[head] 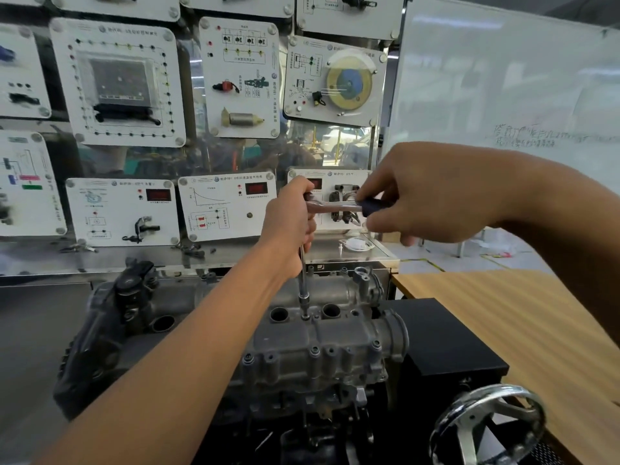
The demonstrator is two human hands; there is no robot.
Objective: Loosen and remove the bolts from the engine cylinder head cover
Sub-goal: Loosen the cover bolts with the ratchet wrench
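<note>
A grey cylinder head cover (322, 344) sits on the engine in the lower middle, with several bolts along its near edge (314, 350). A ratchet wrench (335, 206) stands above it on a long extension (303, 276) whose socket sits on a bolt between two round holes (304, 316). My left hand (292, 223) grips the ratchet head and the top of the extension. My right hand (426, 193) holds the dark handle (372, 206), which points to the right.
A display board of sensor panels (228, 209) stands right behind the engine. A wooden table (503, 307) lies to the right, a black box (446, 337) beside the engine, and a chrome handwheel (489, 424) at the lower right. A whiteboard (503, 78) fills the upper right.
</note>
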